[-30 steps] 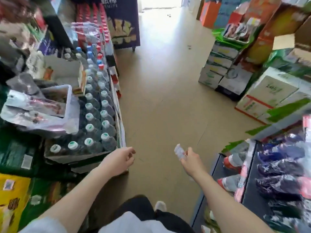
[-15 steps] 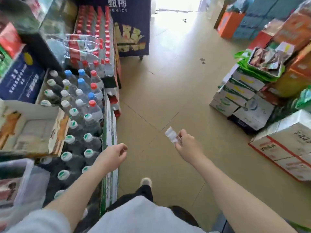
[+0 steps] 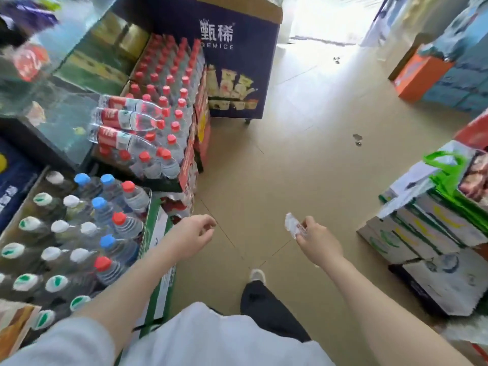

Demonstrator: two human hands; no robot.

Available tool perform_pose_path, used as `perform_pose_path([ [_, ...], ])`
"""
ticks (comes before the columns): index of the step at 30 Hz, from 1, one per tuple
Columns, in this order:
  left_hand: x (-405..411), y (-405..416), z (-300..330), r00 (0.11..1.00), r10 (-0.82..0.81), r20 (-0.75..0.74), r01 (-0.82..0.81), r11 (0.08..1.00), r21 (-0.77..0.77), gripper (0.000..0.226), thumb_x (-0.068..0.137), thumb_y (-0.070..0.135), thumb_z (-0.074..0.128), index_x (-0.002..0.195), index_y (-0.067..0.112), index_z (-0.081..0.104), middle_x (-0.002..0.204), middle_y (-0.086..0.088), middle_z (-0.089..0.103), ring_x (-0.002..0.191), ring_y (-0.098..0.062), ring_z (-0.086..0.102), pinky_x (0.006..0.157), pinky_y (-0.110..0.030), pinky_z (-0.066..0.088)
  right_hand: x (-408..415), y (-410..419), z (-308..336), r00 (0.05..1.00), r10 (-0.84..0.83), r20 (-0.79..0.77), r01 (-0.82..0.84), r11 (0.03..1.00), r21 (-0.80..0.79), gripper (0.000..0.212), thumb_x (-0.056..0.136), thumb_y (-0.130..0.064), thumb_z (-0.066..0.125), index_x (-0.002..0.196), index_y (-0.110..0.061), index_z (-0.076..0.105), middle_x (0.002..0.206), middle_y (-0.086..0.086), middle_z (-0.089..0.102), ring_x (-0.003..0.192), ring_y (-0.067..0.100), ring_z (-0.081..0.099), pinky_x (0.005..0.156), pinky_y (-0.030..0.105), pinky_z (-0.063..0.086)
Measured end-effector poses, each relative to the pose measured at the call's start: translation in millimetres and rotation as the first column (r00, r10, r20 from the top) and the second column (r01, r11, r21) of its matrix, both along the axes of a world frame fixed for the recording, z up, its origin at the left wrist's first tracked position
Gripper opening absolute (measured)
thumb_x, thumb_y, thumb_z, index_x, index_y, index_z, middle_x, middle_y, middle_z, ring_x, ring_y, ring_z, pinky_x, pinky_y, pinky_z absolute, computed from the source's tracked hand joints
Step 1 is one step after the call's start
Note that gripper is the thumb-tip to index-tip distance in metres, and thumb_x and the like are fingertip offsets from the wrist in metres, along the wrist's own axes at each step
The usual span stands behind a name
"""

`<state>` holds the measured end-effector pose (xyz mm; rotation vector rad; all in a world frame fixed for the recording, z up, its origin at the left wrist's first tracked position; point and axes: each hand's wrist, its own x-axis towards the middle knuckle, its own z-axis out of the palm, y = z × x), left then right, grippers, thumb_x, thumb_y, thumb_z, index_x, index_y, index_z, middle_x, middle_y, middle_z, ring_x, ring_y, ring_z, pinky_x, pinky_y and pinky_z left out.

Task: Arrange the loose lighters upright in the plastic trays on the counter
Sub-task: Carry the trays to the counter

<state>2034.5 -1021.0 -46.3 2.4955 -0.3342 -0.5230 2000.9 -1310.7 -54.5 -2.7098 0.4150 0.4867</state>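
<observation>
we look down on a tan tiled floor (image 3: 303,165) that fills the middle of the frame. at the upper centre stands a dark blue display stand (image 3: 232,72) with white lettering. to its left, in the upper left, cases of red-capped water bottles (image 3: 169,101) are stacked, with a few bottles lying on their sides on top. in the lower left sits a carton of bottles with white, blue and red caps (image 3: 79,233). along the right edge are stacked white and green cardboard boxes (image 3: 427,249), and an orange box (image 3: 417,75) shows in the upper right. our white shirt (image 3: 216,339) and one dark trouser leg (image 3: 266,307) fill the bottom centre.

our left hand (image 3: 190,236), just left of centre, hangs loosely curled with nothing in it. our right hand (image 3: 317,241), right of centre, pinches a small pale lighter (image 3: 291,225) between thumb and fingertips, held out over the floor, its upper end tilted toward the upper left.
</observation>
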Motion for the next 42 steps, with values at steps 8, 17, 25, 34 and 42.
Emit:
perform_pose_path([
  [8, 158.6, 6.2, 0.0, 0.951, 0.306, -0.046, -0.301, 0.949, 0.095, 0.020, 0.088, 0.023, 0.051, 0.106, 0.021, 0.060, 0.107, -0.001, 0.063, 0.090, -0.015, 0.054, 0.076, -0.027, 0.042, 227.0, 0.6, 53.1, 0.973, 0.220, 0.068, -0.228, 0.961, 0.158, 0.016, 0.088, -0.024, 0.045, 0.097, -0.012, 0.042, 0.093, 0.008, 0.061, 0.077, 0.029, 0.056, 0.056, 0.031, 0.038],
  [17, 290.3, 61.2, 1.6, 0.836, 0.546, -0.050, -0.540, 0.836, 0.097, 0.019, 0.088, 0.021, 0.052, 0.105, 0.020, 0.061, 0.107, -0.003, 0.065, 0.095, -0.019, 0.058, 0.081, -0.031, 0.045, 437.0, 89.9, 58.9, 0.842, 0.517, 0.157, -0.538, 0.827, 0.161, 0.018, 0.087, -0.026, 0.048, 0.100, -0.016, 0.041, 0.096, 0.005, 0.060, 0.074, 0.029, 0.056, 0.056, 0.032, 0.042],
  [25, 421.2, 105.0, 37.5, 0.777, 0.626, 0.069, -0.625, 0.780, -0.047, 0.018, 0.088, 0.015, 0.054, 0.103, 0.017, 0.063, 0.091, 0.004, 0.061, 0.086, -0.014, 0.057, 0.072, -0.023, 0.037, 601.2, 144.0, 48.4, 0.790, 0.602, 0.113, -0.611, 0.790, 0.059, 0.018, 0.088, -0.026, 0.047, 0.097, -0.013, 0.040, 0.089, 0.007, 0.059, 0.075, 0.029, 0.056, 0.060, 0.036, 0.047],
  [34, 520.9, 152.8, 58.6, 0.527, 0.843, 0.107, -0.814, 0.537, -0.222, 0.024, 0.088, 0.016, 0.053, 0.110, 0.022, 0.059, 0.093, 0.009, 0.064, 0.083, -0.010, 0.059, 0.078, -0.027, 0.046, 748.5, 260.7, 43.4, 0.517, 0.839, 0.173, -0.854, 0.518, 0.041, 0.019, 0.089, -0.024, 0.048, 0.100, -0.012, 0.039, 0.099, 0.011, 0.060, 0.086, 0.032, 0.055, 0.058, 0.034, 0.036],
  [42, 554.4, 197.9, 70.7, 0.124, 0.914, 0.387, -0.947, 0.225, -0.229, 0.030, 0.081, 0.021, 0.046, 0.107, 0.013, 0.060, 0.099, 0.002, 0.062, 0.089, -0.006, 0.051, 0.073, -0.027, 0.046, 820.8, 393.3, 106.9, 0.111, 0.902, 0.416, -0.987, 0.052, 0.150, 0.018, 0.087, -0.020, 0.052, 0.102, -0.012, 0.047, 0.097, 0.008, 0.061, 0.085, 0.035, 0.057, 0.060, 0.037, 0.042],
])
